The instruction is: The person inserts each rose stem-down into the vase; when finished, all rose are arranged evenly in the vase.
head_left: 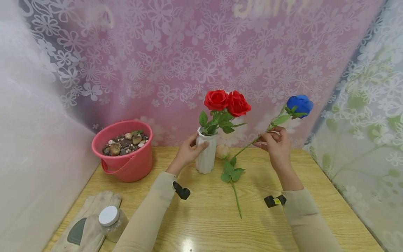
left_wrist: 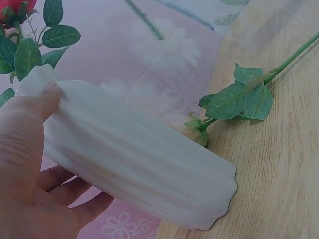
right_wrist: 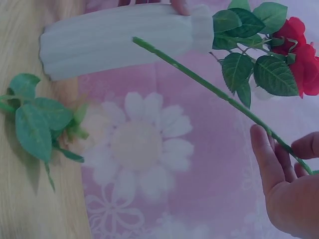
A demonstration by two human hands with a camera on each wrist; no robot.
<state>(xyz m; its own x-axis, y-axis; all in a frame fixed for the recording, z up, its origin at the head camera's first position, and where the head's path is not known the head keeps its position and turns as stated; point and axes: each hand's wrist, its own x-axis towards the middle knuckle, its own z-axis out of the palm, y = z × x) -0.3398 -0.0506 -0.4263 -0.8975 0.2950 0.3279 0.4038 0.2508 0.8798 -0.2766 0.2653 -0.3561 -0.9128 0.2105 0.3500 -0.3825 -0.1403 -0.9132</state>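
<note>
My left hand [head_left: 192, 150] grips a white ribbed vase [head_left: 206, 157] near its top, thumb across the front in the left wrist view. The vase stands upright on the table with two red roses [head_left: 226, 101] and their green leaves rising from its mouth. To the right, my right hand [head_left: 277, 145] pinches the stem of a blue rose [head_left: 299, 106] between thumb and fingers. The blue head points up and right, while the bare stem [right_wrist: 199, 82] slants down toward the vase. A pale peach rose [head_left: 222, 151] lies on the table beside the vase, its leafy stem stretching toward me.
At the left stands a pink bucket [head_left: 132, 168] holding stones and pebbles. Nearer me lie light work gloves [head_left: 91, 217], with a white-lidded jar [head_left: 111, 222] against them. A flowered pink curtain [head_left: 176, 63] hangs behind the wooden table [head_left: 204, 203].
</note>
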